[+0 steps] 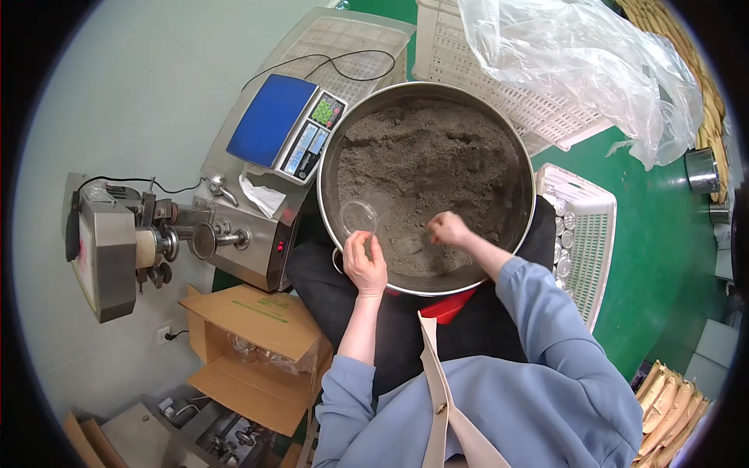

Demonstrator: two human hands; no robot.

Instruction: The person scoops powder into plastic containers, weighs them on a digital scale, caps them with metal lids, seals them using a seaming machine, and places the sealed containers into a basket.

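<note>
A large round metal basin [533, 199] holds grey-brown crumbly powder [425, 152]. At the basin's near left rim, my left hand [365, 265] grips a clear round plastic jar [358, 215] between thumb and fingers, its round outline facing up. Over the near part of the powder, my right hand [450, 229] is closed, its fingers pointing left. What it holds, if anything, blends with the powder and I cannot make it out.
A digital scale [275, 125] with a blue top stands left of the basin, beside a metal machine [261, 249]. An open cardboard box [250, 312] holds clear containers. A white crate [597, 234] with several jars stands right; plastic sheeting [577, 62] covers another crate.
</note>
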